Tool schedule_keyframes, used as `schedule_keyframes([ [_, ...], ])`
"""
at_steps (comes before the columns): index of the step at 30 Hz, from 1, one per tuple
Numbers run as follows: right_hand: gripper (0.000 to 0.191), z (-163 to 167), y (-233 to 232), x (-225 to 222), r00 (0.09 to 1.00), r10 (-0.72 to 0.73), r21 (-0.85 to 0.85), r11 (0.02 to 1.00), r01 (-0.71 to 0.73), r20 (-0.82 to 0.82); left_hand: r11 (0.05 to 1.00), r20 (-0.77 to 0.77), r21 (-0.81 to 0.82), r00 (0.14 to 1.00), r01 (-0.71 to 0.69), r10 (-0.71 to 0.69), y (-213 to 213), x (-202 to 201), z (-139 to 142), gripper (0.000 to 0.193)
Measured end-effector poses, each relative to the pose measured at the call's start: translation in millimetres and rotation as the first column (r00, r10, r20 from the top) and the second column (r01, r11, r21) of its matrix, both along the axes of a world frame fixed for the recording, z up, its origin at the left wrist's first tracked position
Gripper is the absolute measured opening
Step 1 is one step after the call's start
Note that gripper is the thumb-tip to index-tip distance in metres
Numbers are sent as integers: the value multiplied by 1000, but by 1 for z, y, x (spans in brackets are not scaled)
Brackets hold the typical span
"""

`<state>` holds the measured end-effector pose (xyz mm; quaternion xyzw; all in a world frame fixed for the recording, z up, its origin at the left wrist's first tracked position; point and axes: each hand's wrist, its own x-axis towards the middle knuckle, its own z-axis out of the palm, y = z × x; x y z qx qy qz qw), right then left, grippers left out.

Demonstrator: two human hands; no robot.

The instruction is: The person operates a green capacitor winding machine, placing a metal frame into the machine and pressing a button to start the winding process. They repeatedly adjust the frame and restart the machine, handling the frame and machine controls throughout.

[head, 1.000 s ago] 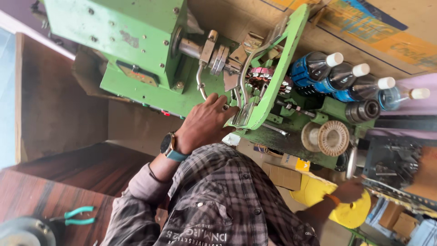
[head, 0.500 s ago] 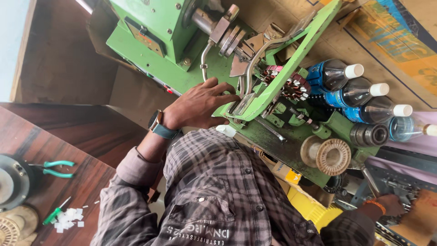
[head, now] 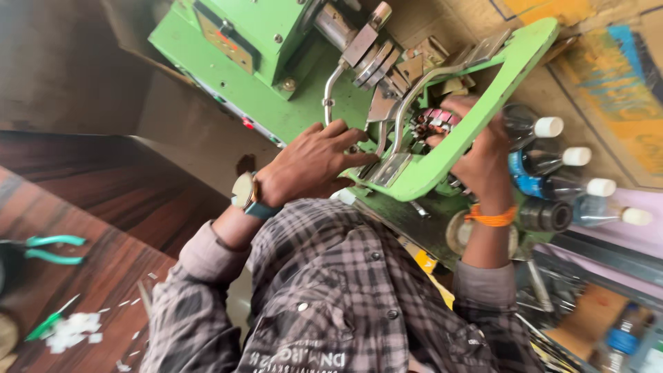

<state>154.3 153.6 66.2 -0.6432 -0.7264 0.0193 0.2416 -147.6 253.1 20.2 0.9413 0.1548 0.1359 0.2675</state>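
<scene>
In the head view, the left hand (head: 314, 162) lies knuckles-up on the near end of the light green frame (head: 483, 90) of a green machine (head: 262, 41), its fingers stretched toward the curved metal lever (head: 387, 131) and the small metal plate (head: 390, 169) at the frame's corner; the fingertips touch the metalwork, but whether that grip is clenched on anything or simply resting cannot be told. A watch (head: 245, 193) sits on that wrist. The right hand (head: 480, 155) comes in from the other side, behind the frame's arm, with its fingers curled around a small dark coil part with reddish windings (head: 428, 124) that sits inside the frame's opening, just beside the left fingertips; this grip is closed on the part. An orange band (head: 490, 217) circles the right wrist. Past the right hand, a row of bottles with white caps (head: 566, 166) lies near the machine. At the lower left, on the brown wooden desk (head: 103, 269), teal-handled pliers (head: 52, 249) and white paper scraps (head: 72, 328) lie well apart from both hands. A checked shirt (head: 331, 304) fills the foreground.
</scene>
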Motion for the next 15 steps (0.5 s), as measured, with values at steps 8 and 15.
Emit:
schedule_keyframes([
  [8,50,-45,-13,2,932,-213,-10,976,220,-293,989,217,-61,966,-131,141,-9,1,-34,64],
  [15,47,-68,-21,13,806,-172,7,977,214,-567,551,332,-809,615,-205,715,-10,-13,-80,30],
])
